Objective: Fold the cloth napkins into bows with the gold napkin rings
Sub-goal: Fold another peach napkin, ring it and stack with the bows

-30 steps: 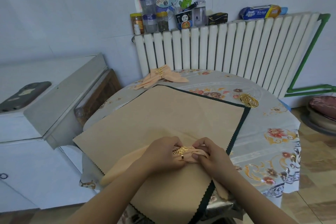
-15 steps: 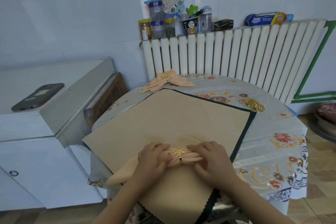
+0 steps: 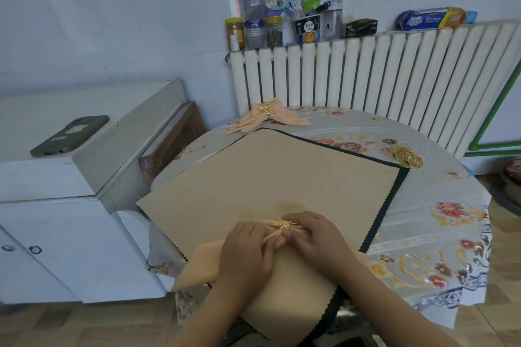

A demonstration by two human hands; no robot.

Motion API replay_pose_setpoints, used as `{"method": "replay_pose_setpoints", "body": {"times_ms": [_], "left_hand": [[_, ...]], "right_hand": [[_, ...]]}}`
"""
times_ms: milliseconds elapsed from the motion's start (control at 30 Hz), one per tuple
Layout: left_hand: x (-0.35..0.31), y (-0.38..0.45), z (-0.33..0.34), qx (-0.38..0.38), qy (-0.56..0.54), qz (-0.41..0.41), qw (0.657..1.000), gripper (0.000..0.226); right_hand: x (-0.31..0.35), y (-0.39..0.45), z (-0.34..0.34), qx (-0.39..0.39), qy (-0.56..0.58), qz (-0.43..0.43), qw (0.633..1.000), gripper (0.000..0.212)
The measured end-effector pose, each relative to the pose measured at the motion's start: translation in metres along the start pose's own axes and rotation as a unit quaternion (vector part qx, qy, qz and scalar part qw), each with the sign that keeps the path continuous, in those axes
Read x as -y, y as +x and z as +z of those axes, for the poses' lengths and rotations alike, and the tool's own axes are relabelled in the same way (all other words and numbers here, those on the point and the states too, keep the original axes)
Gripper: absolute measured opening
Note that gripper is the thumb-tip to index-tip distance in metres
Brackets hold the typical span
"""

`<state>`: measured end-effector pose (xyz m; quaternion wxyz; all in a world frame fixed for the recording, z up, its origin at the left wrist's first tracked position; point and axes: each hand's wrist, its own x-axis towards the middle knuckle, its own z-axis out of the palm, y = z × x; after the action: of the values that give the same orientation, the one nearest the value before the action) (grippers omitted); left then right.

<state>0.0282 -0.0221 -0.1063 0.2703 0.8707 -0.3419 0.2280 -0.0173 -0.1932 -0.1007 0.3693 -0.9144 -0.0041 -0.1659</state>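
Both hands have closed in: left hand (image 3: 249, 248) and right hand (image 3: 315, 236) now pinch the napkin (image 3: 197, 265) beside the gold ring (image 3: 284, 224). Ring looks centred, probably; bow nearly formed.

I see the mat (image 3: 267, 177) mid-frame on the tabletop (image 3: 439, 234); a finished bow (image 3: 267, 115) above it, spare rings (image 3: 408, 156) at right, phone (image 3: 69, 135) far left.

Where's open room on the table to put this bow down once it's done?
Most room: the middle of the tan mat, between the hands and its far dark edge. Also the tablecloth right of the mat, nearer than the spare gold rings. Crowded: far edge by the finished bows, and the near edge under both hands.
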Motion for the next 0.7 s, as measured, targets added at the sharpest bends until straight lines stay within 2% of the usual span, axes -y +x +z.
{"method": "replay_pose_setpoints", "body": {"times_ms": [67,167,267,367,500,567,634,700], "left_hand": [[-0.009,0.0,-0.002,0.02,0.019,-0.007,1.0,0.023],[-0.015,0.004,-0.006,0.053,-0.026,-0.072,0.996,0.034],[-0.011,0.003,-0.007,0.047,-0.042,-0.063,0.996,0.024],[-0.014,0.001,-0.013,0.076,-0.05,-0.077,0.993,0.021],[-0.023,0.006,-0.022,0.169,0.043,0.008,0.985,0.033],[-0.02,0.013,-0.025,0.212,0.068,0.0,0.975,0.034],[-0.017,0.026,-0.028,0.202,0.035,-0.023,0.979,0.039],[-0.01,0.033,-0.022,0.139,-0.011,-0.009,0.99,0.046]], "right_hand": [[0.001,0.0,0.0,-0.004,-0.001,-0.006,1.0,0.045],[0.0,-0.003,0.0,-0.012,-0.004,-0.018,1.0,0.049],[0.001,-0.002,0.001,-0.021,-0.004,-0.013,1.0,0.035],[0.001,-0.001,0.005,-0.039,0.024,0.008,0.999,0.025],[0.005,0.0,0.005,-0.042,0.057,0.065,0.995,0.03],[0.006,-0.001,0.003,-0.022,0.056,0.065,0.996,0.037],[0.007,-0.003,0.003,-0.012,0.05,0.046,0.998,0.044],[0.009,-0.006,0.002,-0.029,0.052,0.035,0.998,0.043]]}}
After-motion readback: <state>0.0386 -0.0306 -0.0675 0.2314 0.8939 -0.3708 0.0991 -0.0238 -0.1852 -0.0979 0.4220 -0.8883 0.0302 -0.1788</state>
